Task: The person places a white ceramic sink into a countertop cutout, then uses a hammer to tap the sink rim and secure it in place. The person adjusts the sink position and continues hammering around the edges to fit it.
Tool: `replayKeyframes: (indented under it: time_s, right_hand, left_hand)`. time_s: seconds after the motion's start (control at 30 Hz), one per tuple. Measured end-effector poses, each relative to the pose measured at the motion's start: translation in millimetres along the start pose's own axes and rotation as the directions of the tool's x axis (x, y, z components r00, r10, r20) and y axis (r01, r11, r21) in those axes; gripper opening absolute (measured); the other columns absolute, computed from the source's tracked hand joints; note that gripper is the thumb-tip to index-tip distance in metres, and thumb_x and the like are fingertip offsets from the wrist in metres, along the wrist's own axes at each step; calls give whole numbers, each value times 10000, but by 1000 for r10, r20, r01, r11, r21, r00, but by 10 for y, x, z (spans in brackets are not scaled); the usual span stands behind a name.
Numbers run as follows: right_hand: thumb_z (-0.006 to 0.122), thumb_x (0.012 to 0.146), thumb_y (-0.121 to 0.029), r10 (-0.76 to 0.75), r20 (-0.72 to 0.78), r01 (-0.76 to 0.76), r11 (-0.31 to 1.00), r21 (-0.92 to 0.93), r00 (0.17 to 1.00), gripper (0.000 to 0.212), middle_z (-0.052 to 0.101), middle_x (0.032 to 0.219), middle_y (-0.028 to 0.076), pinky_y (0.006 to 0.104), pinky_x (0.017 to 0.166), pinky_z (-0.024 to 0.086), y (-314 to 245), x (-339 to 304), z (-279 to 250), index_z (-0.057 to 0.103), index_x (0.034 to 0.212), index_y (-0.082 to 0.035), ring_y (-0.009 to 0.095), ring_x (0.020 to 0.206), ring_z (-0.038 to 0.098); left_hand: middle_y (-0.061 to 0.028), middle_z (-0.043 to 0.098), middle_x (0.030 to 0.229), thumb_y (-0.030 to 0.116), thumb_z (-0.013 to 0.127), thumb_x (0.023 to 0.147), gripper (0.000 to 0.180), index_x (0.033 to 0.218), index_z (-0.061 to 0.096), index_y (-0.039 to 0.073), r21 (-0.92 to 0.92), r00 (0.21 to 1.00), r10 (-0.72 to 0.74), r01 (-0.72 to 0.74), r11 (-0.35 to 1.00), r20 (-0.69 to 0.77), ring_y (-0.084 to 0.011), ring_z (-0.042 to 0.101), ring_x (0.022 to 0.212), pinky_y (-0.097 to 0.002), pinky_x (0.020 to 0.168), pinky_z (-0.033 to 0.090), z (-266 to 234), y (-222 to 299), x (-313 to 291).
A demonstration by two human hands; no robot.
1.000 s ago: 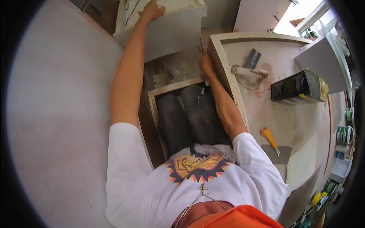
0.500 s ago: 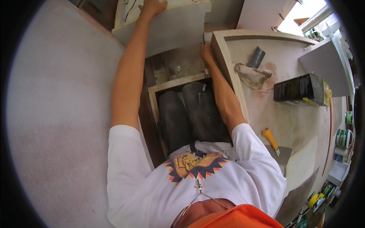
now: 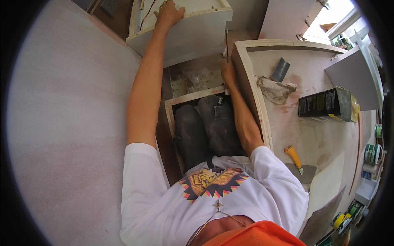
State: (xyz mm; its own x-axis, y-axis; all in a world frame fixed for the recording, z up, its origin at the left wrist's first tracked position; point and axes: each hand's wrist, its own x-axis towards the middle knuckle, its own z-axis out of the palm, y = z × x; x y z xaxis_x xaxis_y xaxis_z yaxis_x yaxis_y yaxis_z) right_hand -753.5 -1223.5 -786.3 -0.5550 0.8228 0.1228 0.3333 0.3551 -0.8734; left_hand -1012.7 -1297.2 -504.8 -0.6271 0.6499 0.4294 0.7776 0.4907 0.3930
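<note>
Box, white and wood-rimmed, ahead of the knees in my remote view, left hand over its near edge, right hand beside the wood-edged cabinet — whether either grips, I can't tell from here

Wood-rimmed panel w/ blk can, rag, gry block, yel-handled knife.

1 window glares upper right while dark fisheye edges bend
</note>
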Motion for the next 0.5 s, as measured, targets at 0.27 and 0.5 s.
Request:
replayKeyframes:
  time_s: [0.27, 0.5]
  right_hand:
    - [522, 979, -166, -41, -59, 38, 998, -53, 997, 374, 617, 1105, 392, 511, 891, 494, 302, 293, 83, 528, 1178, 151, 517, 1070, 612]
    - [504, 963, -143, -133, -85, 128, 990, -64, 987, 343, 623, 1063, 393, 492, 837, 509, 96, -44, 124, 547, 1150, 141, 519, 1012, 631]
  left_hand:
    - [-182, 601, 1276, 308, 680, 862, 683, 1458, 421, 99, -62, 1000, 8, -10, 998, -29, -367, 532, 1252, -632, 1081, 336, 5, 205, 6]
    - [-176, 607, 1267, 282, 674, 866, 655, 1447, 435, 101, -38, 998, 1, -3, 999, -56, -360, 542, 1242, -619, 1080, 341, -24, 17, -84]
